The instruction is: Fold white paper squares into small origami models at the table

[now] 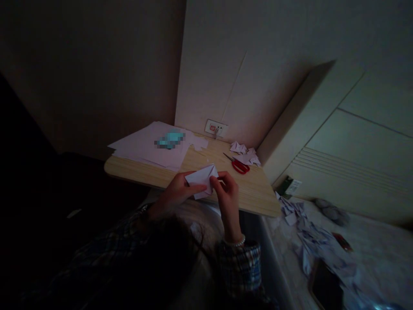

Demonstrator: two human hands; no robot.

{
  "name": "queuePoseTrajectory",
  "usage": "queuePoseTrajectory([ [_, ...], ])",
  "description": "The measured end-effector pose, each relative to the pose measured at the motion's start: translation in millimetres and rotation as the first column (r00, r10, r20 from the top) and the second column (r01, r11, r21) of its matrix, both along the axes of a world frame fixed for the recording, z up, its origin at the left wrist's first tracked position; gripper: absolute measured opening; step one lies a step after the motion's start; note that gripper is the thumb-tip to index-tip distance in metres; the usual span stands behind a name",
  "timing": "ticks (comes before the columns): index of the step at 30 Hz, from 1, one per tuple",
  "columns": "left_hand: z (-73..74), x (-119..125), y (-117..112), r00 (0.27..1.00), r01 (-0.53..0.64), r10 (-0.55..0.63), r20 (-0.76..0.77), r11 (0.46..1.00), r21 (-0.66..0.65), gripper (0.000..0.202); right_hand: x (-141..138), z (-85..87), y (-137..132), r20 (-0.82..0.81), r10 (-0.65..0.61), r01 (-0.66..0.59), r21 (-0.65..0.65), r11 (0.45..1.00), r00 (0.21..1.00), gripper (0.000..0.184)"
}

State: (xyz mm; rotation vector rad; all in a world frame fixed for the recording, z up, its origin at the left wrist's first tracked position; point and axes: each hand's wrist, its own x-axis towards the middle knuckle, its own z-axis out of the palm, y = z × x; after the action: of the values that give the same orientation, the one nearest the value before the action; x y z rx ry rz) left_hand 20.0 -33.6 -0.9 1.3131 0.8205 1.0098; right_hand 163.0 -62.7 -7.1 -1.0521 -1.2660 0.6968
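Observation:
A partly folded piece of white paper is held up between both hands, over the front edge of the wooden tabletop. My left hand grips its left side, thumb lying across the front and fingers behind. At the paper's right edge, my right hand pinches a fold between thumb and fingers; a bead bracelet circles that wrist. Beyond the right hand lie red-handled scissors, their blades pointing to the back left. Folded white paper pieces sit behind the scissors.
A stack of white sheets covers the tabletop's left part, a blurred turquoise item on it. The wall has a socket. At right, a bed bears many folded papers and a dark phone-like object.

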Motion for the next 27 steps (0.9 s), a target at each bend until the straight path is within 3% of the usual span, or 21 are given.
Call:
queuePoseTrajectory([
  [7, -0.8, 0, -1, 0.996, 0.039, -0.038, -0.075, 0.999, 0.012, 0.038, -2, 7.1, -4, -0.041, -0.036, 0.037, 0.043, 0.998, 0.999, 0.020],
  [14, -4.4, 2, 2, 0.999, -0.033, 0.033, -0.021, 0.999, 0.034, 0.045, -3, 3.7, 0, 0.037, 0.040, -0.038, -0.049, 0.998, 0.998, 0.014],
  [18, -16.0, 4, 11, 0.995, 0.045, -0.041, 0.090, 0.998, -0.038, 0.054, 0, 1.9, 1, -0.002, 0.004, -0.004, -0.044, 0.999, 1.000, 0.016],
  [22, -21.9, 4, 15, 0.911, 0.291, -0.216, 0.350, 0.941, -0.176, 0.067, 1, 1.3, 0, -0.015, 0.019, -0.019, -0.040, 0.999, 1.000, 0.017],
  [27, -14.4, -3, 6, 0.846, 0.401, -0.289, 0.448, 0.899, -0.176, 0.035, 2, 0.7, -1, -0.002, 0.013, -0.013, -0.026, 1.000, 1.000, 0.016],
])
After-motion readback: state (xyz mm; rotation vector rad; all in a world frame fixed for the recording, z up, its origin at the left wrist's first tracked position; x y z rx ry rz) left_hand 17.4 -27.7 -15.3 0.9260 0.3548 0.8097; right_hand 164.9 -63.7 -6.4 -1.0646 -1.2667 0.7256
